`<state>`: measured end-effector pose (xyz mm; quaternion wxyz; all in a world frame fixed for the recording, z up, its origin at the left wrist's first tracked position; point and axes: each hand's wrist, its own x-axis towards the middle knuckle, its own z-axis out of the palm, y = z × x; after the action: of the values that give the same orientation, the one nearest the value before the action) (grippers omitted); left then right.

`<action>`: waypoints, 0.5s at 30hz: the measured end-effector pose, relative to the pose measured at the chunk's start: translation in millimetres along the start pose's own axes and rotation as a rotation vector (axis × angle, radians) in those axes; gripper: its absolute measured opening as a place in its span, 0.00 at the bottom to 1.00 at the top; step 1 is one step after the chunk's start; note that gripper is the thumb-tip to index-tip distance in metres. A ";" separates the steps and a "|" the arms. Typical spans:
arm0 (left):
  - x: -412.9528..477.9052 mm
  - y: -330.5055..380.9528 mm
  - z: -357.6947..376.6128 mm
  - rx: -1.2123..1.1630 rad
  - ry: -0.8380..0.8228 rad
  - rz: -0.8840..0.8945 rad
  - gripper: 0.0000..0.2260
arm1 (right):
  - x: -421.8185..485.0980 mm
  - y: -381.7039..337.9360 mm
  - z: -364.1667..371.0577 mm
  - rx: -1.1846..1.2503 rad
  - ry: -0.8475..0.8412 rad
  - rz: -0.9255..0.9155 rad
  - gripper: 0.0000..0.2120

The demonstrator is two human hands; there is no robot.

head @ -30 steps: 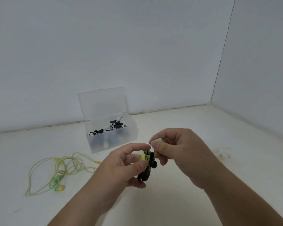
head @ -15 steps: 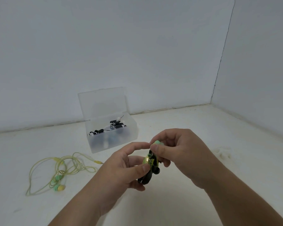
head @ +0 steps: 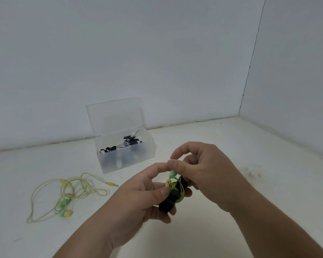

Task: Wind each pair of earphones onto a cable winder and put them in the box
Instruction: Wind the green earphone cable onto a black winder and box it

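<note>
The winder point(head: 171, 199) has tilted; left hand point(head: 138, 198) grips it, right hand point(head: 209, 174) pinches earbud point(head: 172, 173), above white surface point(head: 250, 146).

Cable winder point(head: 167, 205): black.
Wound earphones point(head: 173, 174): yellow cable, mint bud.
Loose earphones point(head: 67, 192): pale yellow, green buds.
Box point(head: 131, 162): frosted clear.
Boxed earphones point(head: 128, 142): black-and-white stripes.

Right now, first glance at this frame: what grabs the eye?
Centre foreground: the left hand grips a black cable winder wrapped with yellow-green earphones; the right hand pinches their green earbud. Behind-left stands the clear box, lid up, wound earphones inside. Loose yellow earphones lie tangled on the surface at far left.
</note>
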<state>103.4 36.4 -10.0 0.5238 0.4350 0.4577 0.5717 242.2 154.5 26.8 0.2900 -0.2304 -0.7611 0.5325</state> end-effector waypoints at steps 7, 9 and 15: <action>0.0 1.1 -2.8 -0.007 -0.046 -0.014 0.17 | -1.0 -3.1 -0.8 -0.004 -0.038 -0.071 0.08; -0.3 1.2 -4.3 0.003 -0.071 -0.020 0.18 | -1.3 -3.1 -1.1 -0.035 -0.054 -0.079 0.07; -1.3 0.8 -6.7 0.012 -0.091 -0.019 0.18 | -1.2 -1.6 2.8 -0.123 0.009 -0.111 0.08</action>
<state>96.8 34.6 -10.6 0.5468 0.4593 0.4411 0.5436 241.1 151.4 27.3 0.3076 -0.2077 -0.8026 0.4669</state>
